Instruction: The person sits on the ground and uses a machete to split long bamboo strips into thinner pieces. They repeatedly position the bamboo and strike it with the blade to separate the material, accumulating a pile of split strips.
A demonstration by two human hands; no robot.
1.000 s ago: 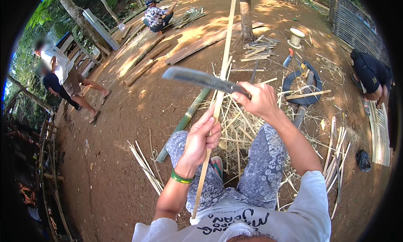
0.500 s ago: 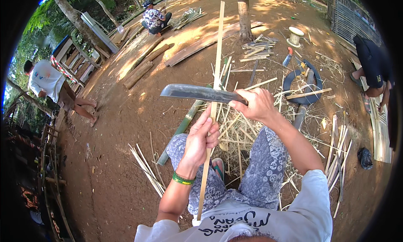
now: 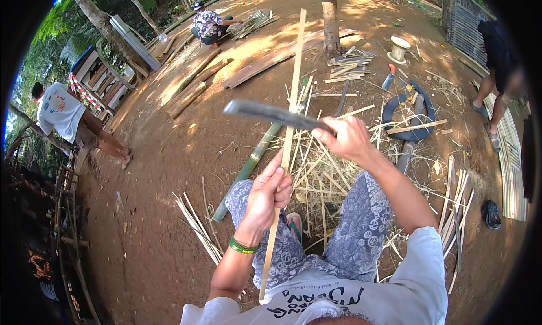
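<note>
Fingers of the left hand point(image 3: 264, 200), just left of the frame's centre, are curled around a long, pale strip point(image 3: 288, 141), thumb along its near side. The strip, which looks like split bamboo, slants from the upper centre of the frame, down through the hand, to the shirt front at lower centre. It is flat and narrow, so it should be light and springy: fairly stiff along its length, but apt to bend if held near one end and to split along the grain. Its edges may be sharp and its face a little slippery; a grasp near the middle, clear of the blade, seems the steadiest.

A broad knife point(image 3: 265, 112), slightly blurred, crosses above the left hand; whether blade and strip touch cannot be told. To its right, the fingers of the right hand point(image 3: 347, 136) are clenched around the handle.

Farther right, a dark ring point(image 3: 388, 113) lies on the ground with a pale slat across it. Next, at lower right, comes a loose bunch of strips point(image 3: 456, 212). Near the right edge, a crumpled black plastic bag point(image 3: 490, 214) is the one likely container; its contents, if any, are hidden.
</note>
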